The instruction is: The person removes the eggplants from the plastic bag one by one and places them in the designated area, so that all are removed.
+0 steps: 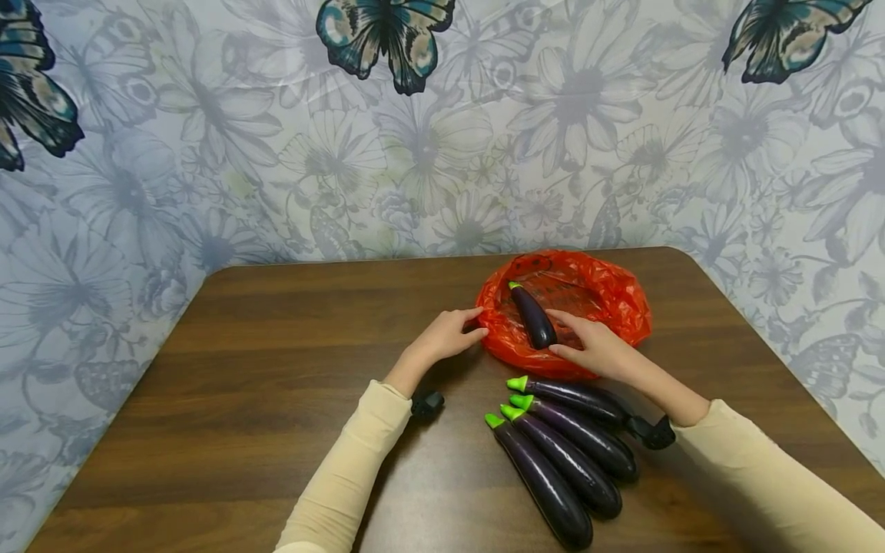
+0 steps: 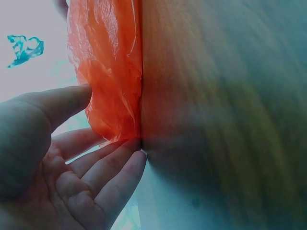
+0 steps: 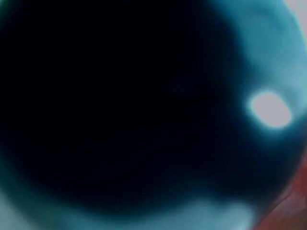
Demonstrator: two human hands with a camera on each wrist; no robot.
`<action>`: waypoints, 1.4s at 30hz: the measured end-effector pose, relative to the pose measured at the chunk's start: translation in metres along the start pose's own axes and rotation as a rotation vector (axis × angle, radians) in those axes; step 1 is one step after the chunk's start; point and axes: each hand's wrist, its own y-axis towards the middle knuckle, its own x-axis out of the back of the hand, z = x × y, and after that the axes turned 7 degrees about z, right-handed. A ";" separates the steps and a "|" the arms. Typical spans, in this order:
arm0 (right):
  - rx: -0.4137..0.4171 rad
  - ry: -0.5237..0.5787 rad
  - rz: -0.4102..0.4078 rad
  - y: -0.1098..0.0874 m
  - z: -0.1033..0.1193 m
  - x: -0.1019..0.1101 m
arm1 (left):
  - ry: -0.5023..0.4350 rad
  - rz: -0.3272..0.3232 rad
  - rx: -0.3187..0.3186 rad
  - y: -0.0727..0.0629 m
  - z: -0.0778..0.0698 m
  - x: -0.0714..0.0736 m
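A red plastic bag (image 1: 625, 307) with its mouth spread wide lies toward the table's far edge, and one dark purple eggplant (image 1: 532, 316) with a green tip rests in it. My left hand (image 1: 445, 336) touches the bag's left side, thumb and fingers apart. Close up in the left wrist view, the thumb and extended fingers of that hand (image 2: 91, 177) meet the red plastic (image 2: 110, 96). My right hand (image 1: 594, 347) reaches over the bag's near right rim, its thumb and forefinger extended beside the eggplant. A dark blurred shape (image 3: 120, 105) hides the right hand's work in the right wrist view.
Several more eggplants (image 1: 563, 453) lie fanned out on the brown wooden table (image 1: 297, 346), just nearer than the bag and beneath the right forearm. Behind the table stands a wall (image 1: 429, 169) with flower and butterfly patterns.
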 end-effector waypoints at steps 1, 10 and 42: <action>0.002 -0.001 0.006 0.000 0.000 0.000 | 0.002 -0.001 0.000 0.000 0.000 0.000; -0.041 -0.005 0.037 -0.014 0.004 0.014 | 0.001 0.001 0.001 0.000 -0.001 0.000; -0.184 -0.049 0.224 0.050 0.014 0.013 | -0.006 0.005 0.007 -0.003 -0.003 0.000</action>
